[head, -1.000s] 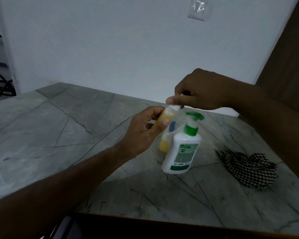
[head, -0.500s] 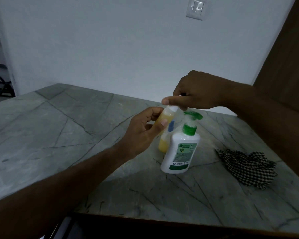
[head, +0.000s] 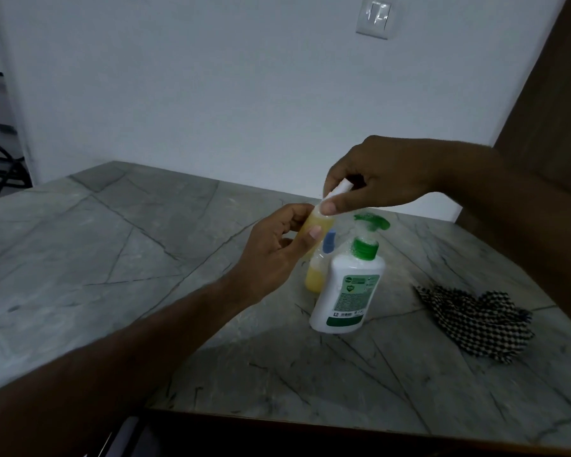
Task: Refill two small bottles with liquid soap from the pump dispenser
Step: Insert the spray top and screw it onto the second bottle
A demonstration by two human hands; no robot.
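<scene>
My left hand (head: 274, 255) grips a small clear bottle (head: 317, 224) full of yellow soap, holding it tilted above the table. My right hand (head: 376, 178) pinches the bottle's white cap (head: 338, 189) at its top. Just below stands a second small bottle (head: 317, 275) with a blue cap and yellow soap inside, upright on the table. Beside it to the right stands the white pump dispenser (head: 346, 295) with its green pump head (head: 371, 222) and green label.
The grey marble table (head: 112, 258) runs left and toward me. A black-and-white checked cloth (head: 478, 321) lies crumpled right of the dispenser. A white wall with a light switch (head: 376, 16) stands behind; a dark wooden panel (head: 548, 110) rises at right.
Both hands and the held bottle stay in nearly the same place. My right fingers have shifted around the white cap, which now shows more between them.
</scene>
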